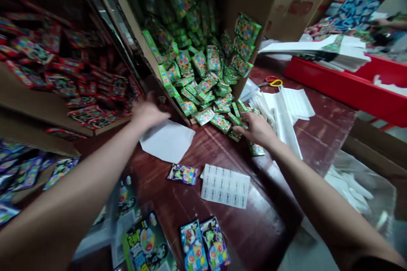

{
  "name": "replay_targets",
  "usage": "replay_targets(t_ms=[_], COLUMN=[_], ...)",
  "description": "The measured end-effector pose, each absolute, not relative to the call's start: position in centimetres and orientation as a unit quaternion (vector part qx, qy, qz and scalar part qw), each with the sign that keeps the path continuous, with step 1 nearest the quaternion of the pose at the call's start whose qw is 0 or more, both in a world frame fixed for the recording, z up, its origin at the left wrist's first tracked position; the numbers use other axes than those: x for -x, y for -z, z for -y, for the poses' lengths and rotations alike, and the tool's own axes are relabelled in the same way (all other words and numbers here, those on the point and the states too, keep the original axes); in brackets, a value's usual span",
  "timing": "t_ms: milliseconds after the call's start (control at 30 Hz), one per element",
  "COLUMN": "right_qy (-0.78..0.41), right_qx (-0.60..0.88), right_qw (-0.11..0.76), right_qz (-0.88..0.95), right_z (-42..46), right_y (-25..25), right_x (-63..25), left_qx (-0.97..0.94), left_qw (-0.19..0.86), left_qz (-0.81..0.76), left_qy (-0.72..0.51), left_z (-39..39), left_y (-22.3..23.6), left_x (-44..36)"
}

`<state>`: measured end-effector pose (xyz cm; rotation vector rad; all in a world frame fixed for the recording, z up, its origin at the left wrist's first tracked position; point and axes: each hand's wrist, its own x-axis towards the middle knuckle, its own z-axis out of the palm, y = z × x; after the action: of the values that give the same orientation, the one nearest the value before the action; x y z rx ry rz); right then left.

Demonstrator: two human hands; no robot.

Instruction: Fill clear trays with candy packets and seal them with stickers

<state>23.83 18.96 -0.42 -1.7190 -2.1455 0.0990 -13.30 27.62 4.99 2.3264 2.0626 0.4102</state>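
Where the glossy green packets (203, 80) spill from a tilted cardboard box (254, 0) at upper centre, the right hand (257, 129) rests on the heap's lower edge, fingers curled around a few flat packets. The left hand (148, 112), blurred, hovers open over a white sheet (168, 139) on the worn reddish bench (222, 148). Nearby lie a label sheet (225, 186), yellow-handled scissors (271, 81) and red packets (89, 89) at left.

Dim, cluttered workroom. Dark reddish wooden table (321, 123) with worn, scuffed top. Tall cardboard boxes (286, 4) along the back, tipped open. Red counter (346, 89) at right, stacked with white sheets (318, 48). Pale wall far right. Cardboard shelves (38, 114) at left.
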Motion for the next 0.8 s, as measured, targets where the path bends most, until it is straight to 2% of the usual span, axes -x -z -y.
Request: replay_targets(t_ms=[100,233,333,433,500,667,800], right_qy=[-0.04,0.002,-0.004,-0.061,-0.119,-0.173,-0.215], right_qx=[0.635,0.626,0.598,0.566,0.543,0.487,0.412], right_qw=[0.232,0.352,0.297,0.169,0.122,0.137,0.092], right_qz=[0.736,0.696,0.744,0.804,0.822,0.845,0.881], right_z=[-18.4,-11.0,-1.6,6.7,9.6,8.4,5.6], right_y=[-0.5,-2.9,-3.6,-2.3,-1.1,-0.1,0.1], right_x=[-23.2,-22.9,-23.3,-23.8,-24.5,-27.7,-28.7], left_qx=[-0.719,-0.753,-0.774,-0.812,-0.84,-0.88,-0.892], left_qw=[0.042,0.246,0.321,0.308,0.266,0.186,0.163], left_qz=[-0.658,-0.524,-0.467,-0.442,-0.439,-0.424,-0.416], left_qy=[-0.22,-0.314,-0.282,-0.224,-0.178,-0.108,-0.07], left_z=[-21.2,-7.2,2.2,6.7,7.2,6.2,6.0], left_y=[-6.7,-5.5,-2.9,-0.4,0.7,0.7,0.3], left_x=[14.0,9.2,4.3,1.4,0.7,1.0,0.7])
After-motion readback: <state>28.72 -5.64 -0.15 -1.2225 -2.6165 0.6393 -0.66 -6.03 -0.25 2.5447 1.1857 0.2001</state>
